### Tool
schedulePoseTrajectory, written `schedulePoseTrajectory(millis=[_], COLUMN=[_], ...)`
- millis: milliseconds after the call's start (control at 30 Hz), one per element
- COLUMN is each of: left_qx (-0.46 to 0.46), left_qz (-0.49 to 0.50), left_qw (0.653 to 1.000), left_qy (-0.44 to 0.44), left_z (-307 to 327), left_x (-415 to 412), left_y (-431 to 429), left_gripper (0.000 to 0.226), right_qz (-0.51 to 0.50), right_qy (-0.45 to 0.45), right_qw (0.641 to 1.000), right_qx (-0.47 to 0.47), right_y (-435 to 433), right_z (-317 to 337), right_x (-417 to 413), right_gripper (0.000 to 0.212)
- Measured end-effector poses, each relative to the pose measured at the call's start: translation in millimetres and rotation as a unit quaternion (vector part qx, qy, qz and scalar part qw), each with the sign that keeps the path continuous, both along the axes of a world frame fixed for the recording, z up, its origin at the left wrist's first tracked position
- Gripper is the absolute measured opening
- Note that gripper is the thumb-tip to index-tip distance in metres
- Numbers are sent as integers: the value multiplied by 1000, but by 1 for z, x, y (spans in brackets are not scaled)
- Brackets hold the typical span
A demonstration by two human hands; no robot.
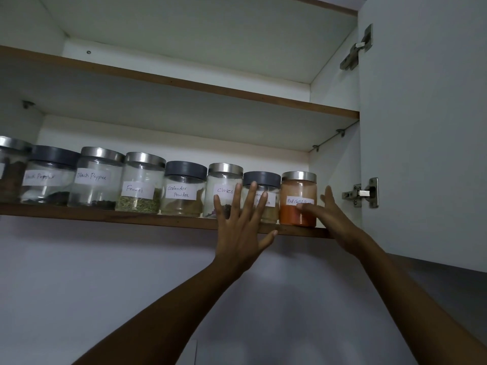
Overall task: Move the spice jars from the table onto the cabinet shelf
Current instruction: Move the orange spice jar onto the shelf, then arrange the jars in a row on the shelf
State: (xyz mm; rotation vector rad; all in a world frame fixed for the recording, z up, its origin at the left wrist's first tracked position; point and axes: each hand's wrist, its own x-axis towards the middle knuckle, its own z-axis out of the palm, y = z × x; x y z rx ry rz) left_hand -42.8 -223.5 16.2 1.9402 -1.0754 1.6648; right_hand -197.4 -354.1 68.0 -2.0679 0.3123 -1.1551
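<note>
Several labelled glass spice jars stand in a row on the lower cabinet shelf (158,219). From the right: a red chilli powder jar (297,191) with a steel lid, a grey-lidded jar (263,180), a cloves jar (224,180), a coriander powder jar (184,191) and a fennel jar (141,183). My left hand (241,227) is spread flat in front of the cloves jar and the grey-lidded jar, fingers apart, holding nothing. My right hand (329,214) is beside the chilli jar's right side, thumb across its front, fingers loose and apart.
Two black pepper jars (95,177) and a darker jar (10,169) fill the shelf's left end. The upper shelf (210,88) holds nothing that I can see. The open cabinet door (421,127) with its hinges (366,193) stands close on the right.
</note>
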Motion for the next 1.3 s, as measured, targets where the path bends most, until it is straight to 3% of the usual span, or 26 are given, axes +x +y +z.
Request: schedulePoseTrajectory(millis=[67, 133, 333, 767, 1100, 1233, 1300], left_qx=[2, 17, 48, 45, -1, 28, 75], left_qz=[-13, -4, 24, 71, 30, 21, 81], left_qw=[1000, 998, 993, 993, 999, 997, 991], left_qy=[-24, -66, -103, -85, 20, 63, 82], left_z=[0, 5, 16, 26, 28, 47, 67], left_x=[2, 6, 35, 154, 224, 235, 237], left_y=[11, 28, 98, 318, 447, 475, 482], left_gripper=[79, 77, 66, 47, 37, 61, 80], right_qz=[-120, -216, -277, -248, -223, -199, -185], right_qy=[-34, -56, -53, -25, -57, -75, -54], right_qw=[986, 945, 867, 852, 836, 827, 825], right_qx=[-115, -239, -411, -461, -499, -520, -532], right_y=[8, 18, 64, 247, 363, 397, 416], right_z=[-10, -19, -29, -15, -23, -14, 2], right_x=[8, 20, 58, 183, 273, 297, 303], right_gripper=[97, 99, 86, 72, 66, 74, 84])
